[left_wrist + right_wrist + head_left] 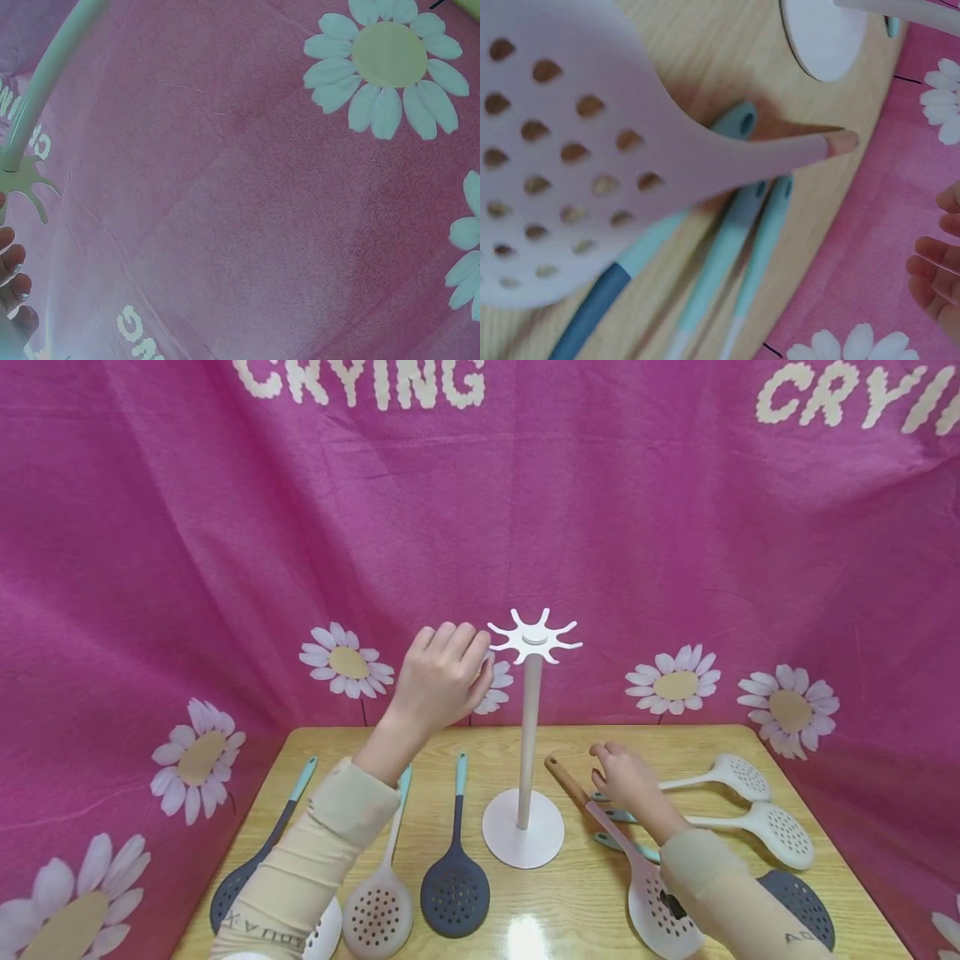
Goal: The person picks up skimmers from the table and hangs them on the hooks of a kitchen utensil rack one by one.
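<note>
A white utensil stand (pixel 530 735) rises upright from a round base, with a ring of curved hooks (pixel 534 639) on top. My left hand (pixel 442 672) is raised beside the stand, fingers loosely bent, with its fingertips right at the left hooks. No utensil shows in it. On the right, my right hand (pixel 628 777) hovers over the table with its fingers loosely curled and nothing between them. Left of it lies a pink skimmer (pixel 570 150) with a brown handle (pixel 567 778), slanting across several mint handle ends (pixel 716 262).
Several slotted utensils lie left of the stand, among them a dark blue skimmer (pixel 455 893) and a beige skimmer (pixel 377 914). Two cream skimmers (pixel 780 835) and a dark one (pixel 801 906) lie at the right. A pink flowered cloth (pixel 525 510) hangs behind the wooden table (pixel 600 877).
</note>
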`<action>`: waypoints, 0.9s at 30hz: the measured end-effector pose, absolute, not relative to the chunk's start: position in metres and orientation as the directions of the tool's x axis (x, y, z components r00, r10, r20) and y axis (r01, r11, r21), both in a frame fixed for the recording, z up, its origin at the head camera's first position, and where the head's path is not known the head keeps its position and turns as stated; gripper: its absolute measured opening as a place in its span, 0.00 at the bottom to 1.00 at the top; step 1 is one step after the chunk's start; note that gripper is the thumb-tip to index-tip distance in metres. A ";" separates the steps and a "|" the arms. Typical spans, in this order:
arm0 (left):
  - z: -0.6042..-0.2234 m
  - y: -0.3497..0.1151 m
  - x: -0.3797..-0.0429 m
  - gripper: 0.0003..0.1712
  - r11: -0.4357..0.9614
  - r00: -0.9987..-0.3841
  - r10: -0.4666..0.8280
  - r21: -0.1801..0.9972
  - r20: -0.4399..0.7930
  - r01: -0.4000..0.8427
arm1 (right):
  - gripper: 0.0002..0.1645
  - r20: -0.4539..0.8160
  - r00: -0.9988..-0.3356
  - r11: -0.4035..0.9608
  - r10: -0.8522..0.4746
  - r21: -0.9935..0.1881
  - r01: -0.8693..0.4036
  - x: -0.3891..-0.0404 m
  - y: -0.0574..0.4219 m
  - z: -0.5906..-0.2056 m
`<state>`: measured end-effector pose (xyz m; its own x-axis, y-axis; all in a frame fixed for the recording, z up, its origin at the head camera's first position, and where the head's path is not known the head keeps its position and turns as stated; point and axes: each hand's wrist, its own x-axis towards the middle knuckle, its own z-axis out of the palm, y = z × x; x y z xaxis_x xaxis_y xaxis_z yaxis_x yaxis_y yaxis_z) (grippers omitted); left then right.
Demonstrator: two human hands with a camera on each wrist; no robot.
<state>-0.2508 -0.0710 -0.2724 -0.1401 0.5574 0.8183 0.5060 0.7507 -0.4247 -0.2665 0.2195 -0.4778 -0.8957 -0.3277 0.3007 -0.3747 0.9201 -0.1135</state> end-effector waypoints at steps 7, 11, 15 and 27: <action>-0.270 -0.072 -0.253 0.09 0.747 -0.170 0.586 -0.447 0.792 0.493 | 0.17 0.185 -0.932 0.929 -0.313 -0.146 -0.341 -0.262 0.209 -0.492; -0.270 -0.072 -0.253 0.08 0.741 -0.173 0.597 -0.456 0.783 0.494 | 0.18 0.113 -0.957 0.943 -0.267 -0.173 -0.284 -0.261 0.206 -0.502; -0.270 -0.071 -0.254 0.07 0.732 -0.162 0.605 -0.465 0.780 0.498 | 0.17 0.093 -0.968 0.954 -0.234 -0.171 -0.247 -0.262 0.204 -0.513; -0.266 -0.067 -0.255 0.05 0.717 -0.134 0.642 -0.530 0.755 0.452 | 0.11 0.011 -0.984 0.966 -0.179 -0.188 -0.178 -0.258 0.204 -0.527</action>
<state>-0.2549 -0.0674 -0.2657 -0.1338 0.6420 0.7549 0.4521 0.7174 -0.5300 -0.2585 0.2037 -0.5269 -0.9837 -0.1794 0.0112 -0.1783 0.9658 -0.1881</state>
